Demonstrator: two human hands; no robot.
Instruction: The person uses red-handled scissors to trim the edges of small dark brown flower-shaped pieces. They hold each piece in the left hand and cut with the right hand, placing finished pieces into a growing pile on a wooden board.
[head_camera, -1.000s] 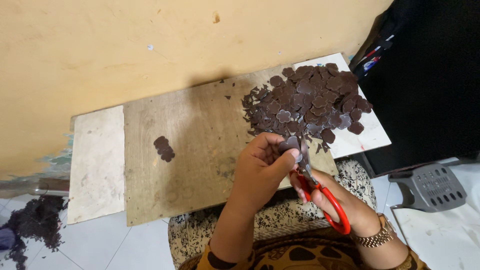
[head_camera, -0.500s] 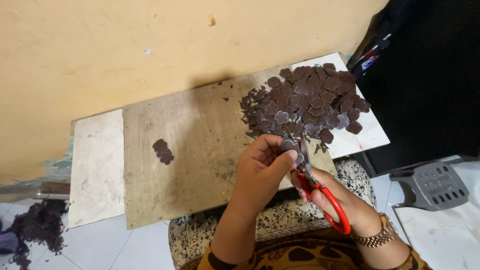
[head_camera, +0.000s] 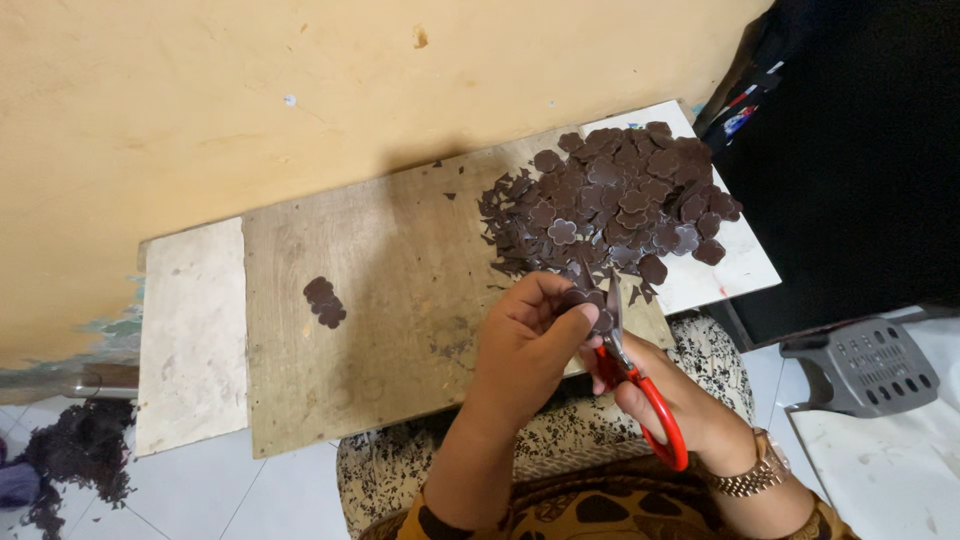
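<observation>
Change since earlier: hardly anything has shifted; both hands have stayed over the near edge of the wooden board (head_camera: 400, 300), and the view has drifted a little so the pile sits slightly differently in the picture.
Left hand: left hand (head_camera: 525, 345) has its fingers (head_camera: 560, 300) curled together, pinching a small dark brown piece (head_camera: 590, 300) at the tips.
Right hand: right hand (head_camera: 670, 395) is threaded through the red handles of the scissors (head_camera: 630, 365); its fingers are wrapped round the loops, and the blades rise just beside the left fingertips, against the piece.
Blades: how far apart they stand cannot be told, they are too thin at this size.
Piece: held in the air between the two sets of fingers, just short of the pile.
Pile: heap of dark brown flower-shaped cutouts (head_camera: 615, 195) lies beyond the fingertips, on the board and the white panel (head_camera: 735, 265).
Finished stack: small stack of cutouts (head_camera: 324, 301) lies well to the left of the left fingers.
Scraps: dark trimmings (head_camera: 75, 460) on the floor, far left of both hands.
Step in hand: trimming the edge of one cutout, by the look of it.
Next move calls for: turning the piece a little in the pinch while the blades follow its outline, keeping fingertips clear of the cut.
</observation>
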